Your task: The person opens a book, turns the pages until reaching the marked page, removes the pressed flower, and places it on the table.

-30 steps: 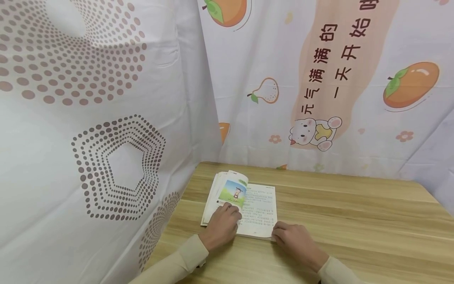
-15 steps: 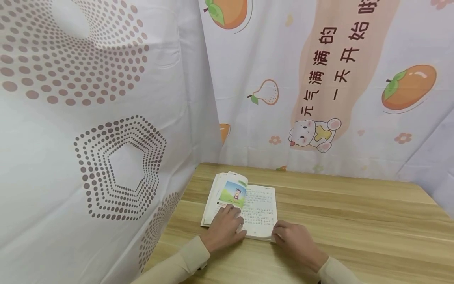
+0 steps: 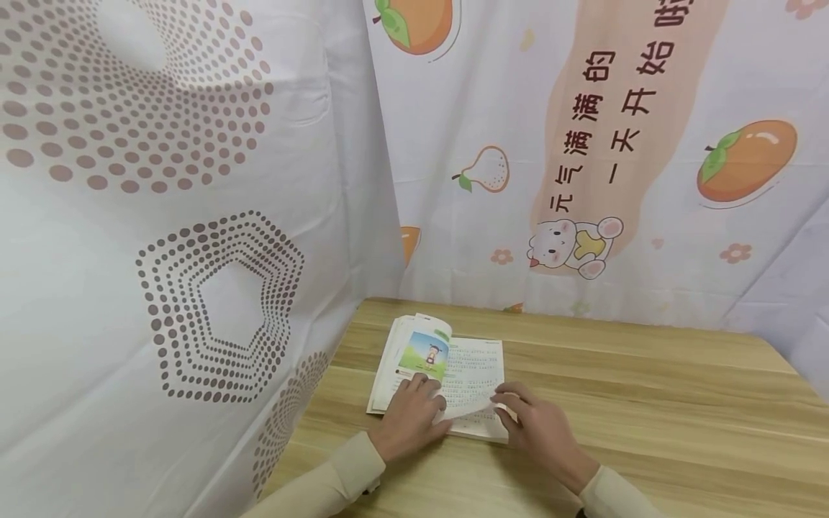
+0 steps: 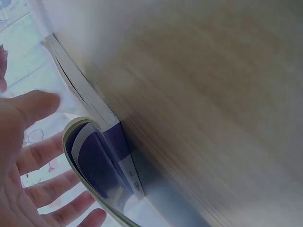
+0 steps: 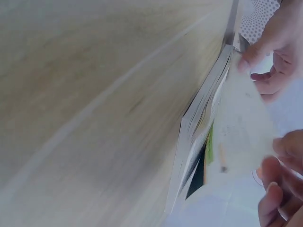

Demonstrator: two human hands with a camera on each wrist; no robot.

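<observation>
An open book (image 3: 473, 367) lies on the table, with printed text on its right page and a colourful picture (image 3: 424, 352) on the left one. My left hand (image 3: 411, 417) rests on the left pages near the spine, its fingers spread in the left wrist view. There, the left pages curl up beside the fingers. With thumb and fingers, my right hand (image 3: 540, 432) pinches the lower right corner of a lifted page (image 5: 244, 123). Below that raised sheet, another printed page shows.
The wooden table (image 3: 635, 403) extends to the right of the book. A white curtain (image 3: 453, 237) with fruit prints hangs behind it, and a dotted white curtain (image 3: 337, 237) stands along the left edge.
My right hand has lifted a page corner up and to the left from the lower right of the book. The left thumb has spread outward along the lower edge.
</observation>
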